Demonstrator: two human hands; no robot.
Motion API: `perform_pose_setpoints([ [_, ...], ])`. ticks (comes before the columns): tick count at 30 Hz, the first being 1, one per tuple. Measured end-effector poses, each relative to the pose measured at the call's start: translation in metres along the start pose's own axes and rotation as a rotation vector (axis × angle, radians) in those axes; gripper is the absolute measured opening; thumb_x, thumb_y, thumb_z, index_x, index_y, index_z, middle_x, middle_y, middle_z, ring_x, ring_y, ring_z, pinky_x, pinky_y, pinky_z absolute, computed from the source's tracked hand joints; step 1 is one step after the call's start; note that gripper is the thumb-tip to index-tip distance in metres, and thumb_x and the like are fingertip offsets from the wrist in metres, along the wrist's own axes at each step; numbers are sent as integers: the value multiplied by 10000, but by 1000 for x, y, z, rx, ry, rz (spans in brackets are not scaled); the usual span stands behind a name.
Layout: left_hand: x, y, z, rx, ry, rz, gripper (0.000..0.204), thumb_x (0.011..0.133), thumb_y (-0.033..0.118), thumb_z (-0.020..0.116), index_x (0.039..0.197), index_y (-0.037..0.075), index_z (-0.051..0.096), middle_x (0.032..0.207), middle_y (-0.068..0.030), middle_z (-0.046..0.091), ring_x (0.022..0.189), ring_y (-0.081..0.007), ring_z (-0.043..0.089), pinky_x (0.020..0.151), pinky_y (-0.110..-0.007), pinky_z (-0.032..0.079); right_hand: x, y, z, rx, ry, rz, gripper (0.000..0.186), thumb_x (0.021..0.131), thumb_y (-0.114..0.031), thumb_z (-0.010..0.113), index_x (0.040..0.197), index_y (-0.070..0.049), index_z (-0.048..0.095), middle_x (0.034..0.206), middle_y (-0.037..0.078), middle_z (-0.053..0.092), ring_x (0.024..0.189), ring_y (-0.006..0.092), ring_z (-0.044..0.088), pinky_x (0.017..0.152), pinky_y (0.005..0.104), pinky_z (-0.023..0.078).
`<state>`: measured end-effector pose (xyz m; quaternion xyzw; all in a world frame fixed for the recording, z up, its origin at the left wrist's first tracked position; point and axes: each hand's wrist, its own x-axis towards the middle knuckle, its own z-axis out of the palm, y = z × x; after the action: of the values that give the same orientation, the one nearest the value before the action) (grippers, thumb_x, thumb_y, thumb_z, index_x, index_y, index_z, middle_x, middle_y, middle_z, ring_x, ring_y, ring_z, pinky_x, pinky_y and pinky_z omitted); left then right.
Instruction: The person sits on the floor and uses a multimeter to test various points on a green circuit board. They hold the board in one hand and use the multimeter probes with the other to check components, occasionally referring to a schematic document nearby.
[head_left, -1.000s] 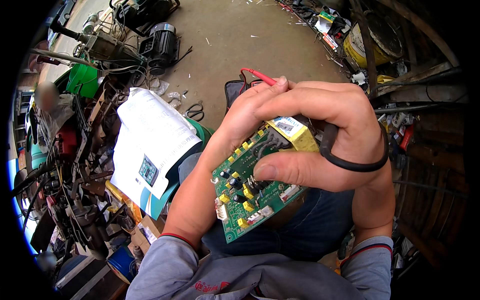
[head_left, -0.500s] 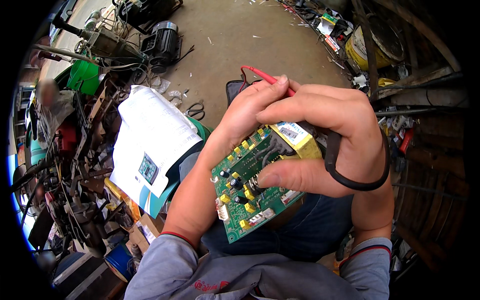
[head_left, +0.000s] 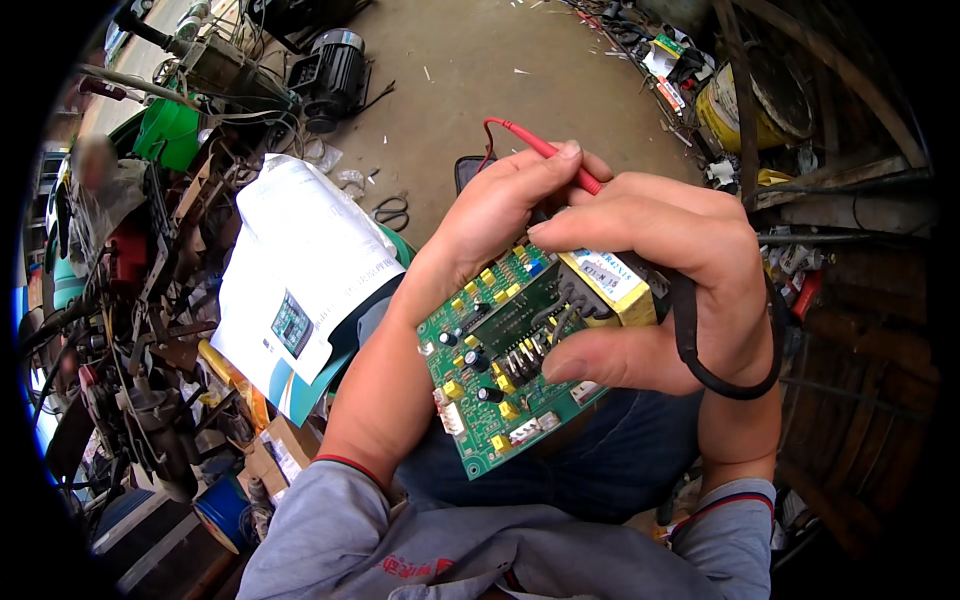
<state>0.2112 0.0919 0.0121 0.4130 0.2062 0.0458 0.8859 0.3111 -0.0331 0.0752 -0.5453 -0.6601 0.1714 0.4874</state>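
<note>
Board [head_left: 500, 345] above the lap [head_left: 560, 480] has shifted slightly rightward; its components [head_left: 476, 360] remain accessible. Left hand [head_left: 500, 205]: fingers closed around red probe [head_left: 545, 146]. Right hand [head_left: 705, 250]: thumb and forefinger spread astride transformer [head_left: 605, 281]; grip cannot be confirmed.

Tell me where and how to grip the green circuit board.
Probably pinch the board by its near corner, from the person's side: that flat tip juts clear of the left hand and right hand, while capacitors stand up further in.
</note>
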Motion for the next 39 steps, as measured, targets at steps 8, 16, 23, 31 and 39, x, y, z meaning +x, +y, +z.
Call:
perform_pose_setpoints([
  [8,14,-13,-20,-87,-78,-50,341,980,292,466,1028,-22,591,779,-38,647,726,-101,596,694,-246,484,-4,13,-2,79,-25,11,632,617,-435,831,991,44,656,812,152,654,731,234,655,688,288,490],
  [16,7,-8,-12,-24,-55,-36,334,987,271,440,981,-12,619,886,-66,653,772,-120,616,728,-259,498,-4,24,0,194,29,100,571,649,-393,805,984,47,661,764,103,635,689,161,620,635,251,454],
  [23,5,-4,-11,-41,-44,-52,342,987,278,443,998,-15,620,918,-75,657,805,-133,625,745,-271,500,4,16,3,265,27,44,501,636,-281,804,981,53,661,800,116,654,746,174,645,682,262,474],
  [31,-9,-4,6,16,70,41,309,969,287,492,986,10,628,903,-63,654,784,-123,613,719,-269,492,-3,10,-3,248,3,264,438,664,-209,793,989,54,659,880,139,677,823,190,658,741,274,491],
  [39,12,-16,-15,-61,20,-94,297,963,296,509,967,24,628,873,-49,648,755,-113,602,685,-269,490,-3,9,-2,308,18,266,425,692,-206,798,1001,50,656,902,145,677,837,190,658,751,274,493],
])
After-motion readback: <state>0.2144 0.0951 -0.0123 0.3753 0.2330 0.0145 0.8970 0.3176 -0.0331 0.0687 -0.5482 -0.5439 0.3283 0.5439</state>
